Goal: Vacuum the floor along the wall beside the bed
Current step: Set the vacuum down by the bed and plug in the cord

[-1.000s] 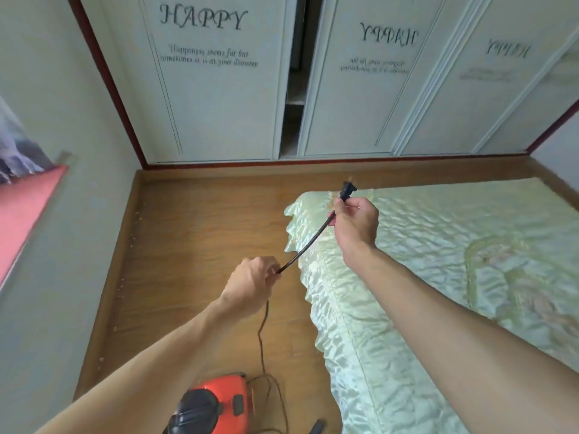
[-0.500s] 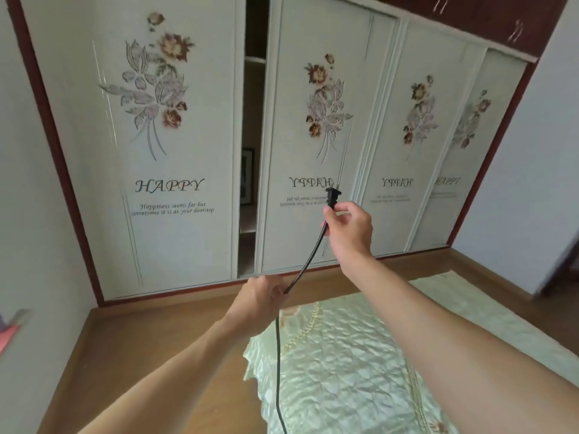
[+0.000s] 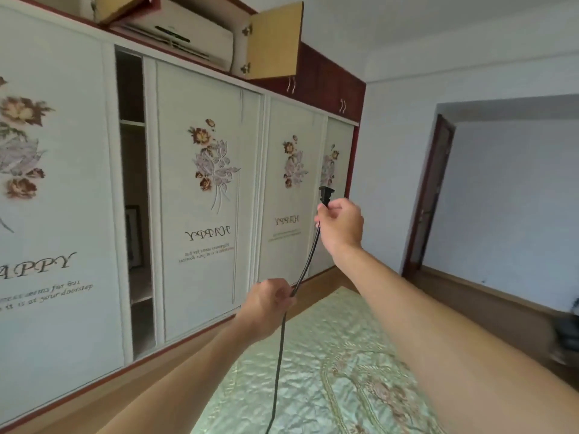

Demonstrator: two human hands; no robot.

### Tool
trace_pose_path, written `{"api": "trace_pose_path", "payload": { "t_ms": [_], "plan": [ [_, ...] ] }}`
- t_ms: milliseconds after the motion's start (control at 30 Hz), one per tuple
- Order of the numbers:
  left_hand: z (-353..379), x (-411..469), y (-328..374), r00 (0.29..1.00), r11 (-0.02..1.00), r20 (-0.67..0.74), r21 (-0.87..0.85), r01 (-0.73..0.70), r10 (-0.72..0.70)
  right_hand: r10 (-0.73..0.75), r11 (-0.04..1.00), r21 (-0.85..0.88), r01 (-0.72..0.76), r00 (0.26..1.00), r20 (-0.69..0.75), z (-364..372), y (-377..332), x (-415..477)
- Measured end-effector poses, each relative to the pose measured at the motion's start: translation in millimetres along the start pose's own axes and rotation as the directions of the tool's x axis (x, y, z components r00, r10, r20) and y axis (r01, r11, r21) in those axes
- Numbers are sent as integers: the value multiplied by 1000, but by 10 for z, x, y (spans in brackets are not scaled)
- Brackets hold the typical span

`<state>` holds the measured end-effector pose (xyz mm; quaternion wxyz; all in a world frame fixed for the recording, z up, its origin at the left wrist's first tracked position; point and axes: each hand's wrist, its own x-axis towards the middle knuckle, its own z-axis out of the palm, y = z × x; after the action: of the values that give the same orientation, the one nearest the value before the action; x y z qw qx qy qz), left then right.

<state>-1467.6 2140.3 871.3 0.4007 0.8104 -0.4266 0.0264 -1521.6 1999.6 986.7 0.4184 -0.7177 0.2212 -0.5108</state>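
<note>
Fingers (image 3: 328, 212) of the right hand (image 3: 341, 227) pinch the black cord (image 3: 308, 258) just under its plug (image 3: 326, 195); the left hand (image 3: 266, 305) grips the cord lower down, both above the bed (image 3: 329, 371), with the wardrobe (image 3: 203, 183) beyond the bed.

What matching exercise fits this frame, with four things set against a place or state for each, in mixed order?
Things:
1. plug
2. left hand
3. upper cabinet door
4. bedspread

Places or states:
A. swung open above the wardrobe
B. pale green, low in the view
C. sticking up out of the right hand
D. gripping the cord lower down

Pairs: 1-C; 2-D; 3-A; 4-B.
</note>
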Motion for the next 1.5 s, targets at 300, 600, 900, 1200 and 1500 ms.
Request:
{"api": "trace_pose_path", "payload": {
  "t_ms": [300,600,900,1200,1500],
  "plan": [
    [572,63,1013,961,964,147,-161,-211,234,66,971,-203,-124,961,-270,-1374,4,274],
    [1392,-292,2464,848,848,260,-411,-336,462,-63,911,-375,-171,842,-536,-3161,-364,-95],
    [2199,-1176,4022,686,718,343,-582,-382,642,-176,836,-486,-253,716,-675,-5253,-510,-733],
    [2784,-2301,5532,493,564,320,-659,-497,809,-263,735,-556,-389,592,-762,-7103,-943,-1655],
    [3231,-3474,6681,315,378,256,-817,-436,914,-330,666,-545,-510,454,-827,-8371,-1559,-2791]
  ]
}}
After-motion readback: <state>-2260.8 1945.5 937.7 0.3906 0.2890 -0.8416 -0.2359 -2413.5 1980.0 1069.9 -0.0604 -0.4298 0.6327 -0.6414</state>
